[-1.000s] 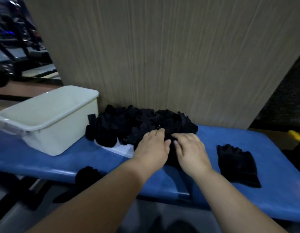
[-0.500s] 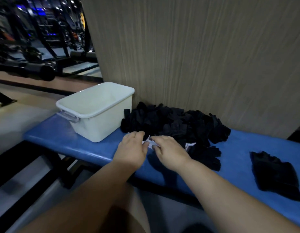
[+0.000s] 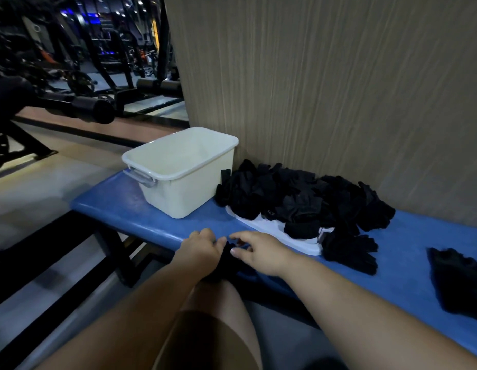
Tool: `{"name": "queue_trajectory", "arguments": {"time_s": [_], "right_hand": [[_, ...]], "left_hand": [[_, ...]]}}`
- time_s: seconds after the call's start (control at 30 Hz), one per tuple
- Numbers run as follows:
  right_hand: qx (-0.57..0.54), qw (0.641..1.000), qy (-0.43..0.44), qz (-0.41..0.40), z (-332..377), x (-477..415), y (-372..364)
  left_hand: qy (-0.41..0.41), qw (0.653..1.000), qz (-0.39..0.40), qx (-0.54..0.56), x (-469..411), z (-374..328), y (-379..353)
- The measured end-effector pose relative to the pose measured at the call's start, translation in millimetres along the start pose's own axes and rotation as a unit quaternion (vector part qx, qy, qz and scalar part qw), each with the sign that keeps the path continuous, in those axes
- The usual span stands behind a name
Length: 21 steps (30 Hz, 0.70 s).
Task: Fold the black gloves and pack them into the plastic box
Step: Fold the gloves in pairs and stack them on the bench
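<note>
The black glove being handled is a dark, bunched piece of soft fabric. Its shape is hard to read in the dim light. It sits at the near edge of the blue bench, partly hanging over it.

The plastic box is cream-coloured and has a grey handle on its left end. It stands towards the bench's left end, near the far edge and close to the wood-grain wall. It is open at the top and shows pale inner walls, but the bottom is hidden from this angle. Just to its right, a heap of black gloves lies on a white tray and spills over the tray's right side. One more flat glove lies well apart, near the bench's right end.

The hands are close together on the bunched glove. The left hand curls round its left side. The right hand pinches its top between thumb and bent fingers. The glove runs down between the two wrists.
</note>
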State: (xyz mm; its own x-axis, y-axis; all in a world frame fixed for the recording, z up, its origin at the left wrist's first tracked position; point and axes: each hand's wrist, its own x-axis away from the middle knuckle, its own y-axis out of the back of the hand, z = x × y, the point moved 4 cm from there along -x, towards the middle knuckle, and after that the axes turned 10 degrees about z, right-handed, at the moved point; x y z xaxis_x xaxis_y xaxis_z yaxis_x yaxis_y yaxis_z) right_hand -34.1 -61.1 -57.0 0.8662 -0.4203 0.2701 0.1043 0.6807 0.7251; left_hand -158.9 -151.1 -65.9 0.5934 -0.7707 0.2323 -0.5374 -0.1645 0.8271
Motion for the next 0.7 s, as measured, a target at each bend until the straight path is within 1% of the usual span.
{"name": "queue_trajectory", "arguments": {"time_s": [0.27,0.47,0.7], "right_hand": [[0.023,1.000,-0.022,0.002,1,-7,-12],[-0.040,0.998,-0.038,-0.010,-5,-8,-14],[-0.053,0.995,-0.052,-0.067,-14,-2,-4]], "left_hand": [[-0.008,0.998,0.053,0.011,1,2,-6],[-0.024,0.997,0.070,0.023,-1,-5,-10],[-0.056,0.993,0.037,0.098,2,-21,-5]]}}
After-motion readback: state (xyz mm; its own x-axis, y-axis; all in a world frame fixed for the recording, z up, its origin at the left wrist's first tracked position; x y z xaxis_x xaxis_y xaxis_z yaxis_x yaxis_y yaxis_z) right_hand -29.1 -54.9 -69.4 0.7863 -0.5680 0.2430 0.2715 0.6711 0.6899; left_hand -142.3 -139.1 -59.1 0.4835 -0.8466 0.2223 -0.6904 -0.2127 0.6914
